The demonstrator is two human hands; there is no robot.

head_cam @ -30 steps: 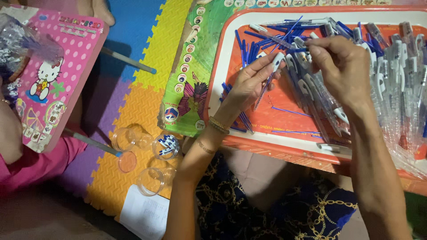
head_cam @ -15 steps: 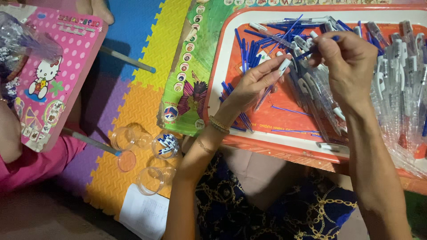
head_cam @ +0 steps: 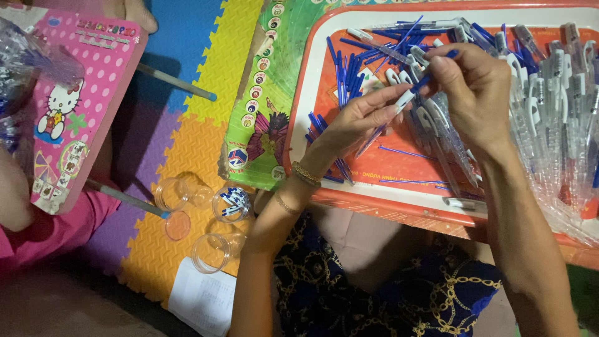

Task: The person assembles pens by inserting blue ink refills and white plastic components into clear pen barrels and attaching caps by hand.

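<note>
Up right of centre, left hand point(head_cam: 359, 122) and right hand point(head_cam: 477, 87) meeting over the orange tray point(head_cam: 298, 118), fingers of both clamped on one pen point(head_cam: 419, 87), white end left, blue end right. Crowded below with blue refills point(head_cam: 346, 72) and clear barrels point(head_cam: 549, 112); open foam mat point(head_cam: 193, 143) left of the tray rim, small clear cups point(head_cam: 215, 228) at lower left.

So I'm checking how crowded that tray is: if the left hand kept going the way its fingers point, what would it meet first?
Probably the right hand: the left hand points up-right at it, their fingertips meeting on a pen part. Beyond lies the pile of clear pen barrels.
</note>
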